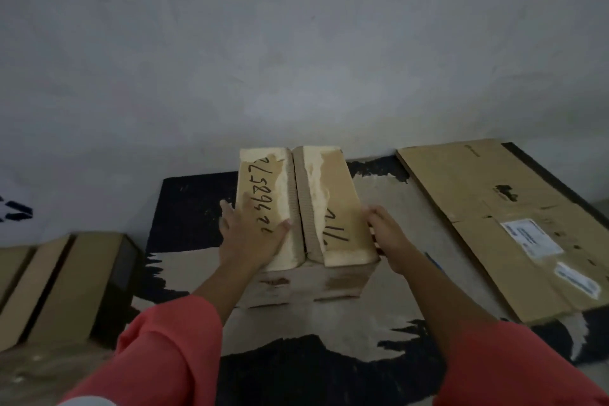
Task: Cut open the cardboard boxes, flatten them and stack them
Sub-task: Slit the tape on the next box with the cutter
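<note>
A small cardboard box (pixel 329 194) stands upright on the rug in the middle, its two top flaps closed with a gap along the centre and black handwritten numbers across them. My left hand (pixel 245 234) lies flat on the left flap, fingers straight. My right hand (pixel 390 236) sits against the box's right side near the top edge, its fingers curled round something dark and red that I cannot make out. A flattened cardboard box (pixel 487 208) with white labels lies on the floor to the right.
The black and beige rug (pixel 329 339) covers the floor under the box. Another brown cardboard box (pixel 66 280) stands at the left edge, with a dark side. A grey wall rises right behind the boxes.
</note>
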